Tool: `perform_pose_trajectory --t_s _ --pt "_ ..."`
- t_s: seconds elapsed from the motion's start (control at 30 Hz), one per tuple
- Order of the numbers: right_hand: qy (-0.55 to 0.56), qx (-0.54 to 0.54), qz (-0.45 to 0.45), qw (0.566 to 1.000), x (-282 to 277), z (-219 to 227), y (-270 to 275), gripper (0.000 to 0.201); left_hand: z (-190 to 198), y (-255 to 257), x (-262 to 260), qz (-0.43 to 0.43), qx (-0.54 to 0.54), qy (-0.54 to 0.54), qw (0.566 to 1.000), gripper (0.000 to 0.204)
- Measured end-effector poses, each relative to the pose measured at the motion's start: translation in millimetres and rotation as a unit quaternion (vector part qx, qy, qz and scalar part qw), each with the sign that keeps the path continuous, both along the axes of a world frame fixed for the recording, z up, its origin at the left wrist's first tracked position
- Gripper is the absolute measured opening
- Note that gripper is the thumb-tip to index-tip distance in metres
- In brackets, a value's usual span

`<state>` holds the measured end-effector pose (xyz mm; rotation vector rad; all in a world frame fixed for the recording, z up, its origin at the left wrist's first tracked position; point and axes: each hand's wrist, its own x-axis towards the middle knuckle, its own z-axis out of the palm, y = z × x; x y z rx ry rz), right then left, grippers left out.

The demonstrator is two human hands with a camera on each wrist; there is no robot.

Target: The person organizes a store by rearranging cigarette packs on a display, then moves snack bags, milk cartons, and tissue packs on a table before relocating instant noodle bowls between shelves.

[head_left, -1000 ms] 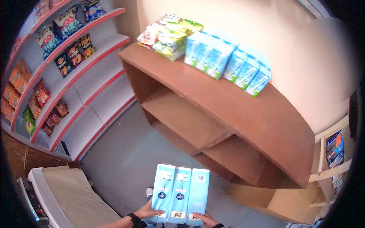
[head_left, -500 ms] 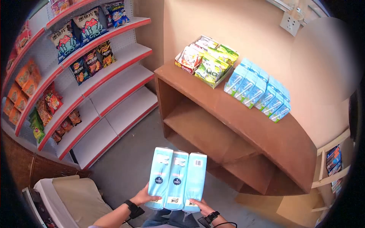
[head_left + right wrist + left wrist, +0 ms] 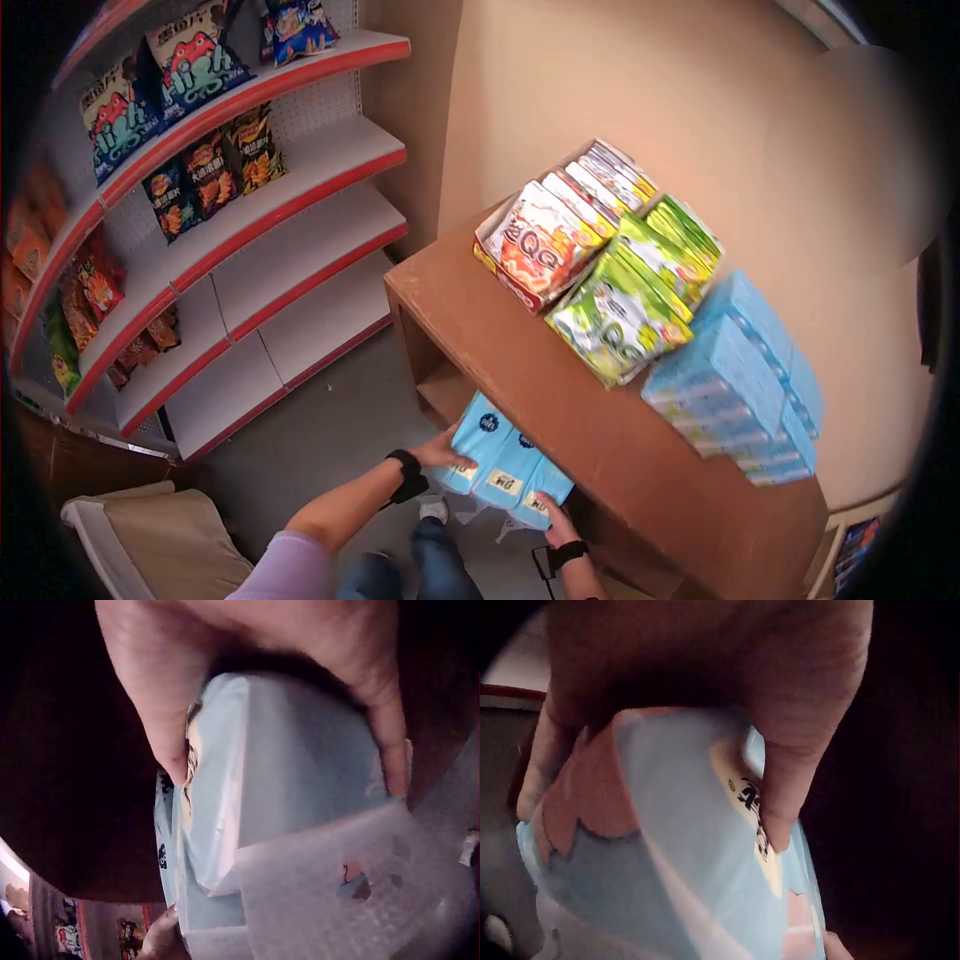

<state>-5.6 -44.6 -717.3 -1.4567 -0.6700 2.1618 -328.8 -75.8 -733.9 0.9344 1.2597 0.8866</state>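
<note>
Both my hands hold a light blue pack of tissue packets (image 3: 503,468) wrapped in clear plastic. My left hand (image 3: 440,450) grips its left end, and my right hand (image 3: 552,512) grips its lower right end. The pack is tilted, with its far end under the top board of a brown wooden shelf unit (image 3: 590,440). In the left wrist view my thumb and fingers (image 3: 787,772) clasp the blue pack (image 3: 682,877). In the right wrist view my fingers (image 3: 161,712) curl round the pack's end (image 3: 292,772) and its plastic flap.
On the brown unit's top stand a box of red-and-white packets (image 3: 545,240), green packets (image 3: 625,300) and blue packs (image 3: 735,380). White shelves with red edges (image 3: 260,200) at left carry snack bags. A beige padded seat (image 3: 165,540) is at lower left; grey floor (image 3: 330,440) lies between.
I have come up close to the brown unit and my view has tilted down. The blue pack has gone from upright in front of me to pushed low and forward under the top board.
</note>
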Motion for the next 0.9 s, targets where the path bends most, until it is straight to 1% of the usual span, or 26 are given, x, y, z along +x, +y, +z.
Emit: perform_pose_trajectory --t_s 0.03,0.07,0.1,0.13,0.17,0.2,0.27,0.3,0.33,0.37,0.4,0.43,0.47,0.5,0.53,0.57,0.6,0.63,0.67,0.7,0.73,0.77,0.8,0.83,0.87,0.9 --pt "0.003 0.009 -0.013 1.0 3 -32 17 0.055 -20 19 -7 -0.015 -0.006 0.009 1.0 0.111" --pt "0.006 0.031 -0.034 0.999 24 -102 29 0.054 -31 34 -11 -0.03 -0.012 0.017 0.999 0.117" --pt "0.012 0.094 -0.019 0.995 53 -179 38 0.052 12 46 -15 -0.008 -0.009 -0.03 0.999 0.113" --pt "0.038 0.079 0.003 0.996 40 -162 51 0.05 8 61 -23 -0.02 -0.017 0.048 0.998 0.106" --pt "0.062 0.063 0.024 0.996 24 -144 65 0.05 -6 70 -27 -0.034 -0.027 0.125 0.991 0.099" --pt "0.054 0.057 0.028 0.996 15 -136 67 0.05 -41 68 -25 -0.03 -0.033 0.116 0.992 0.099" --pt "0.031 0.006 0.044 0.999 -2 -123 67 0.051 -89 108 -18 -0.023 -0.013 0.079 0.997 0.093" --pt "0.022 -0.017 0.052 0.998 -11 -119 68 0.051 -115 118 -18 -0.018 -0.001 0.063 0.998 0.09" --pt "0.014 -0.04 0.061 0.997 -19 -116 68 0.052 -146 109 -27 -0.012 0.01 0.048 0.999 0.087" --pt "0.007 -0.064 0.068 0.996 -21 -120 66 0.053 -153 105 -28 -0.007 0.021 0.035 0.999 0.084" --pt "0.004 -0.069 0.07 0.995 -14 -139 69 0.053 -158 98 -26 -0.005 0.017 0.032 0.999 0.084" --pt "0.219 0.116 0.171 0.954 6 -189 79 0.057 -123 90 -25 0.047 -0.029 0.127 0.99 0.085" --pt "0.416 0.289 0.256 0.823 16 -217 85 0.062 -89 83 -23 0.099 -0.074 0.222 0.967 0.086" --pt "0.416 0.288 0.258 0.823 12 -200 82 0.062 -64 73 -15 0.102 -0.075 0.221 0.967 0.086" --pt "0.122 0.125 0.215 0.961 10 -168 76 0.065 -44 61 -2 0.237 -0.054 0.291 0.925 0.092" --pt "-0.189 -0.051 0.144 0.97 4 -142 74 0.068 -35 52 10 0.367 -0.03 0.353 0.86 0.099" --pt "-0.183 -0.075 0.148 0.969 0 -133 73 0.071 -48 38 27 0.42 -0.043 0.319 0.848 0.102" --pt "-0.183 -0.076 0.15 0.969 -2 -130 67 0.071 -60 23 46 0.472 -0.057 0.283 0.833 0.106" --pt "-0.188 0.026 0.23 0.954 0 -129 56 0.072 -59 14 62 0.512 -0.155 0.105 0.838 0.105" --pt "-0.189 0.129 0.306 0.924 -1 -131 49 0.072 -51 10 73 0.53 -0.246 -0.077 0.808 0.104" --pt "-0.171 0.08 0.247 0.951 -11 -127 46 0.075 -34 13 75 0.531 -0.245 -0.077 0.807 0.104" --pt "-0.172 0.081 0.247 0.95 -15 -128 49 0.075 -13 19 74 0.505 -0.259 -0.199 0.799 0.103" --pt "-0.103 -0.028 0.129 0.986 -17 -134 55 0.075 -1 26 72 0.469 -0.267 -0.319 0.779 0.102" --pt "-0.03 -0.135 0.006 0.99 -18 -142 63 0.074 -9 32 67 0.467 -0.265 -0.323 0.78 0.102" --pt "-0.033 -0.13 0.006 0.991 -11 -163 68 0.074 -25 40 60 0.382 -0.284 -0.374 0.796 0.1" --pt "-0.078 0.019 0.092 0.993 5 -192 67 0.073 -34 46 58 0.295 -0.302 -0.421 0.803 0.099"
